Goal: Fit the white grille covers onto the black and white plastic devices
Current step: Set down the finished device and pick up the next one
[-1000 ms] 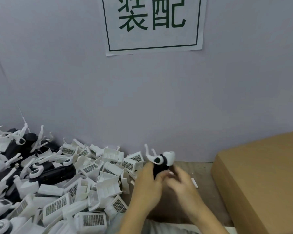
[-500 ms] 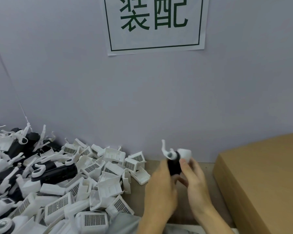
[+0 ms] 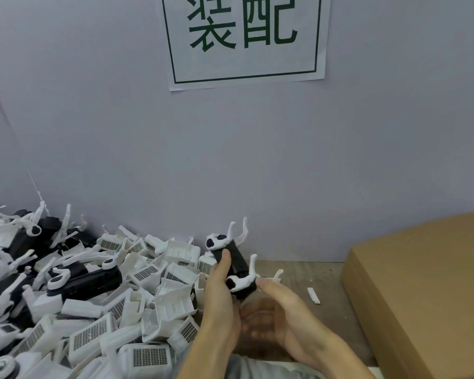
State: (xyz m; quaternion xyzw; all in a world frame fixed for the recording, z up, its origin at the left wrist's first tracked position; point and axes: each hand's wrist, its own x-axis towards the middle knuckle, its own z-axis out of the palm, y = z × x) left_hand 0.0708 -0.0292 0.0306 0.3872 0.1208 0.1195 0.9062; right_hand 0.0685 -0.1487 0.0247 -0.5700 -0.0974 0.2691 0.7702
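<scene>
My left hand (image 3: 220, 302) grips the black and white device (image 3: 234, 265), thumb up along its black body, holding it tilted above the table edge (image 3: 298, 272). My right hand (image 3: 282, 313) is mostly relaxed and open, thumb just touching the lower white arm, holding nothing. No grille on this one as far as I can see, so I reckon I'm at the grab-a-cover step. The white grille covers (image 3: 148, 272) are heaped just left, so next means reaching for one and lining it up.

Two bare forearms rising from the bottom centre of the frame, left hand (image 3: 221, 305) and right hand (image 3: 282, 321) ungloved, no sleeves, watch or rings visible
</scene>
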